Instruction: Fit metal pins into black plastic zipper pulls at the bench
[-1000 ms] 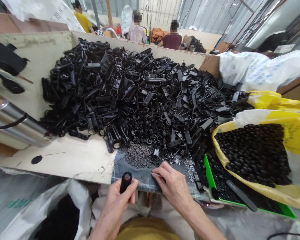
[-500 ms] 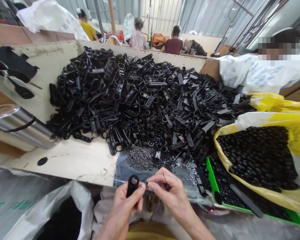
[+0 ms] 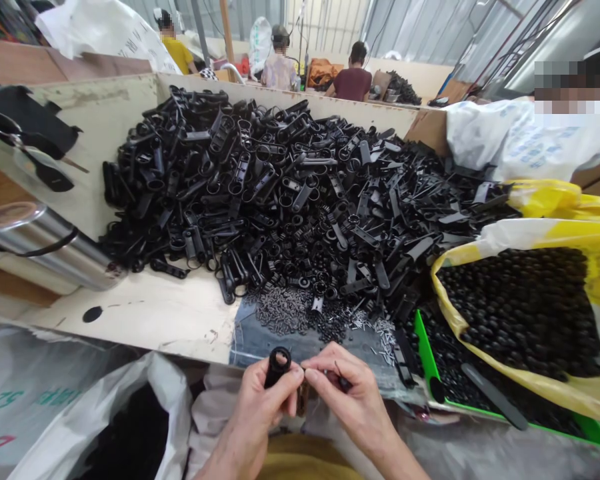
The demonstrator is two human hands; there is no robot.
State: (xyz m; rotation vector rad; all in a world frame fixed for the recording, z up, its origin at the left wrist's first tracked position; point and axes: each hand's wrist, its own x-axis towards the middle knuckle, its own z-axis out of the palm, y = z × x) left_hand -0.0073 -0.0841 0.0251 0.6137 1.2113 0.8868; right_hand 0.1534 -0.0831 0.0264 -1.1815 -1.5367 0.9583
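Note:
My left hand is closed around a black plastic part with a ring end, its ring pointing up above my thumb. Close beside it, my right hand is in a pinch, fingertips almost touching the left thumb. What lies between these fingertips is too small to make out. A small dark piece shows in the curled fingers of my right hand. Beyond my hands, small grey metal pieces and silvery pins lie on a dark mat.
A big heap of black plastic parts fills the wooden-walled table. At left stands a steel flask. A yellow-white sack of black pieces and a green tray are at right; a white sack is lower left. Several people sit beyond.
Both hands have shifted slightly to the right, staying close together, and the ring end has tilted a little. The view has also moved slightly.

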